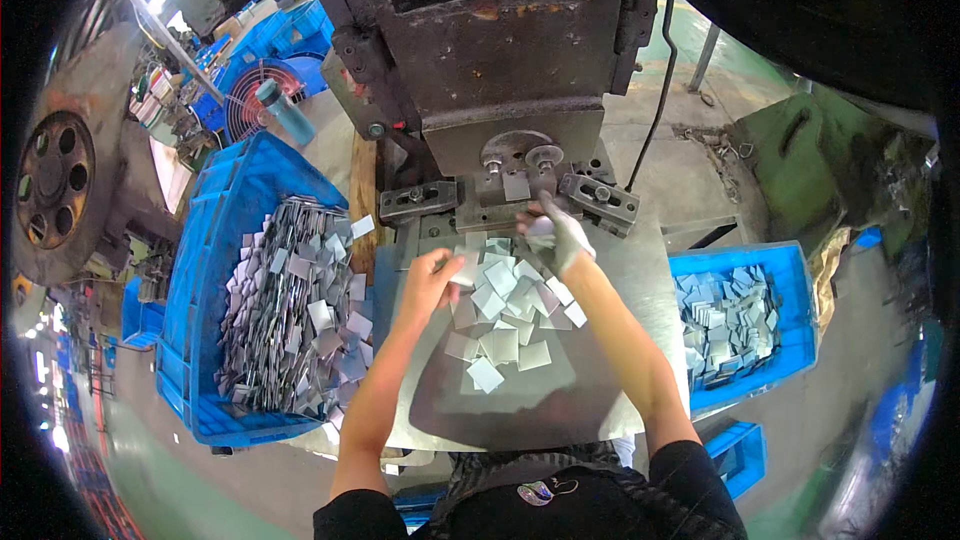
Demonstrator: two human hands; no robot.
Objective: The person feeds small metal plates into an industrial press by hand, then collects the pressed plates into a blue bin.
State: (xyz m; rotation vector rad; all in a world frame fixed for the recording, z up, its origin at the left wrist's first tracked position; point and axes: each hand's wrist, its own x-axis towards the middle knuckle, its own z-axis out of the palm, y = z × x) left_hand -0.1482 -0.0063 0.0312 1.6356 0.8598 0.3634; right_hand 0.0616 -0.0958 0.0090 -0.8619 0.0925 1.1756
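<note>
My left hand (432,280), bare, pinches a small square metal plate (464,269) at the left side of a loose heap of metal plates (500,290) on the steel table. In a whitish glove, my right hand (556,238) reaches up to the front of the press die (490,214). Its fingers are blurred, and I cannot make out whether they hold anything. One square plate (516,186) sits in the die, just beyond the right fingertips. Above the die rises the dark, worn press ram (510,70).
A large blue crate (190,340) full of metal plates stands at the left. At the right, a smaller blue crate (800,310) holds more plates. Clamp blocks (600,202) flank the die. A black cable (660,90) hangs at the right. Behind the left crate are a bottle (285,112) and a fan (258,100).
</note>
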